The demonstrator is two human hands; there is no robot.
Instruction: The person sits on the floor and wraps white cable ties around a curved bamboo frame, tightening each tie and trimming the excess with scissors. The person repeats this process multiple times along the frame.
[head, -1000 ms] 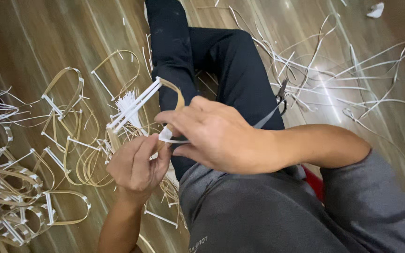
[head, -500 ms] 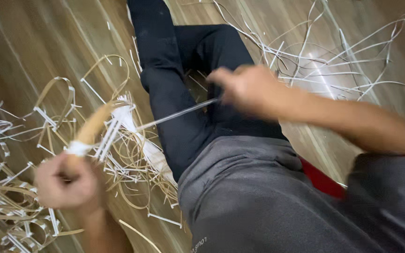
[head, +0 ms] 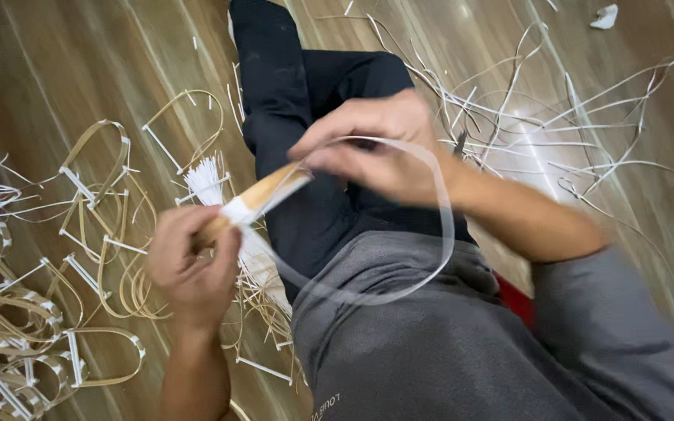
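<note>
There is no package, sign or screen; only small pale print (head: 328, 405) stands on the grey shirt hem.

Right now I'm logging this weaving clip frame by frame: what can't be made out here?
- Right hand: motion-blurred in the head view; its grip on the white strip is unclear.
- Tan strip bundle: lower end hidden inside the left hand.
- Finished loops: cut off by the left edge.

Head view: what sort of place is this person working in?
Probably a home or small craft workspace: a wooden floor, finished bent cane loops lying on it, and loose white strips scattered about.
</note>
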